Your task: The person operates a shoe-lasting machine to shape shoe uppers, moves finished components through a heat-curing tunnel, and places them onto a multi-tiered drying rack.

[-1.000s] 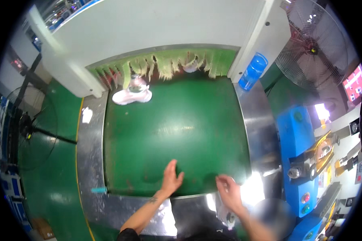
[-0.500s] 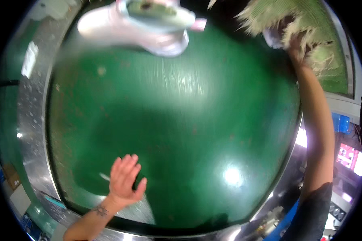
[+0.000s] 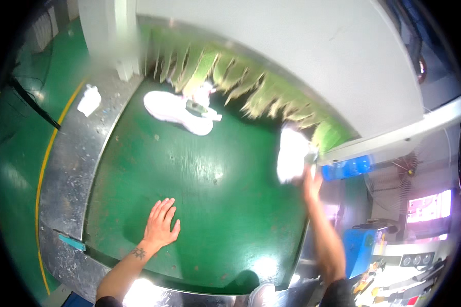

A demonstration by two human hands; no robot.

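Observation:
My right hand point(image 3: 312, 184) grips a white shoe point(image 3: 292, 156) at the belt's right side, just in front of a frayed green curtain point(image 3: 251, 92). Both that hand and its shoe are blurred by motion. A second shoe, white with a pale pink tint point(image 3: 171, 108), rests on the green conveyor belt point(image 3: 205, 174) farther back on the left, with other pale shoe parts behind it by the curtain strips. My left hand point(image 3: 162, 223) is over the near left part of the belt, fingers stretched out and thumb apart, with nothing in it.
A grey machine hood point(image 3: 271, 41) stands above the curtain. Metal edging point(image 3: 71, 169) borders the belt, carrying a crumpled white item point(image 3: 89, 101) and a teal tool point(image 3: 72, 242). Something rounded and white point(image 3: 262, 295) shows at the near edge. Blue objects point(image 3: 348, 168) sit to the right.
My right hand has come out from among the curtain strips, bringing the white shoe nearer. My left hand stays open over the belt. The view has shifted, showing more of the hood.

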